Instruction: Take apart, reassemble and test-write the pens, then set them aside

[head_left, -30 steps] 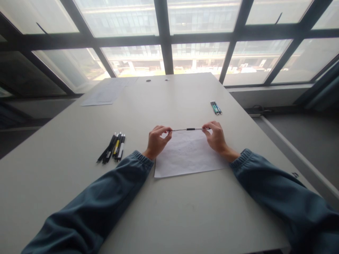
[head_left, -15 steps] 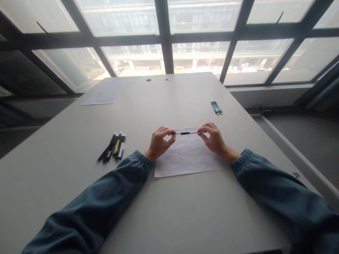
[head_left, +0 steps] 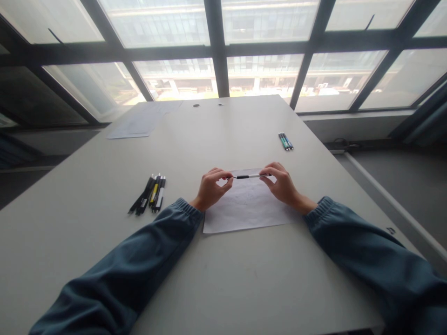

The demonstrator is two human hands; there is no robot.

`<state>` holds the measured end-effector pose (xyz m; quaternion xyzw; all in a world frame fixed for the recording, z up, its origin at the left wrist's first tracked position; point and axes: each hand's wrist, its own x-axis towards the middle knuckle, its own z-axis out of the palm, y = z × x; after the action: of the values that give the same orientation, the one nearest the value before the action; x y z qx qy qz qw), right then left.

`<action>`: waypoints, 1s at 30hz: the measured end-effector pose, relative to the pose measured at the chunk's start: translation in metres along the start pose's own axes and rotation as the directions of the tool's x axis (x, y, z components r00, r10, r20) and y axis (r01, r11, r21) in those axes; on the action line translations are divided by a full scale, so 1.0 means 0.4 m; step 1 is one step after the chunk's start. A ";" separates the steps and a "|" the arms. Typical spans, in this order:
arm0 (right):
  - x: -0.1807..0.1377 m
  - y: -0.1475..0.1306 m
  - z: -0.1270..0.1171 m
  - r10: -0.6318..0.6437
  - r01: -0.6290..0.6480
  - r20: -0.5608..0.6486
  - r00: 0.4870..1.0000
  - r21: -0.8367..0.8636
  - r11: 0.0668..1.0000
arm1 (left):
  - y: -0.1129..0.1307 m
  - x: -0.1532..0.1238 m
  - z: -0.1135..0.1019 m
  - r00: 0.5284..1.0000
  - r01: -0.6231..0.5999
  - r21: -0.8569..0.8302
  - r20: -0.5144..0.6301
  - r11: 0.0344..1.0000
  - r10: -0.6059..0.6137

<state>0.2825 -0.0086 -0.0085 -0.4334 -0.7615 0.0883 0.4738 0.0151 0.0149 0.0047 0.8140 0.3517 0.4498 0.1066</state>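
My left hand (head_left: 215, 186) is closed in a pinch on a thin dark rod that looks like a pen refill (head_left: 234, 177), at the left end of a pen (head_left: 248, 176). The pen has a white barrel and a black grip, and lies level between my hands. My right hand (head_left: 280, 183) pinches the barrel's right end between thumb and fingers. Both hands are just above a white sheet of paper (head_left: 251, 214) with faint marks. My fingertips hide the far ends of the refill and the barrel.
Several black, yellow and white pens (head_left: 148, 194) lie bunched left of my left hand. A small group of green and blue pens (head_left: 286, 141) lies at the far right. More papers (head_left: 134, 123) rest on the white table (head_left: 223, 279) at the back left, before large windows.
My left fingertips have come slightly right and the pen slightly left, so less of the thin rod shows between them. Both pinches are kept.
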 end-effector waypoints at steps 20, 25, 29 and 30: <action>-0.002 -0.002 -0.002 -0.011 0.011 0.010 1.000 0.041 0.999 | -0.004 0.000 0.000 0.999 0.033 -0.094 -0.021 0.995 -0.035; -0.002 -0.005 -0.004 -0.018 0.018 0.014 1.000 0.036 0.999 | -0.008 -0.003 0.003 0.999 0.044 -0.080 -0.025 0.996 -0.046; -0.002 -0.008 -0.007 -0.050 0.050 0.009 0.999 0.030 0.998 | -0.010 -0.006 0.002 0.997 0.069 -0.086 -0.009 0.994 -0.070; -0.002 -0.009 -0.008 -0.056 0.056 0.009 0.998 0.030 0.998 | -0.009 -0.006 0.002 0.997 0.073 -0.090 -0.008 0.993 -0.074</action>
<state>0.2831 -0.0121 -0.0055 -0.4045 -0.7743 0.0885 0.4785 0.0132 0.0162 0.0011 0.7923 0.3614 0.4657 0.1577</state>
